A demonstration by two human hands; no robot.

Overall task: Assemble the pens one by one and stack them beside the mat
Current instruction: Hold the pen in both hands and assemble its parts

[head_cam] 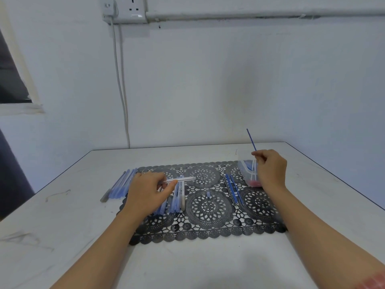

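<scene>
A black lace mat [208, 207] lies on the white table. My left hand [148, 190] pinches a clear pen barrel [183, 180], held level above a bunch of barrels and caps [177, 200] on the mat's left part. My right hand [270, 170] pinches a thin blue refill [251, 140] that points up and away. It hovers over a clear plastic bag [246, 170] of small parts at the mat's far right. Several loose refills [233, 189] lie on the mat to the right of its middle. Assembled blue pens [120, 185] are stacked on the table just left of the mat.
The table [187, 268] ends at a white wall at the back, and its right edge runs diagonally near the bag. A single small cap [209, 193] lies near the mat's middle. A grey cable [120, 84] hangs down the wall from a socket.
</scene>
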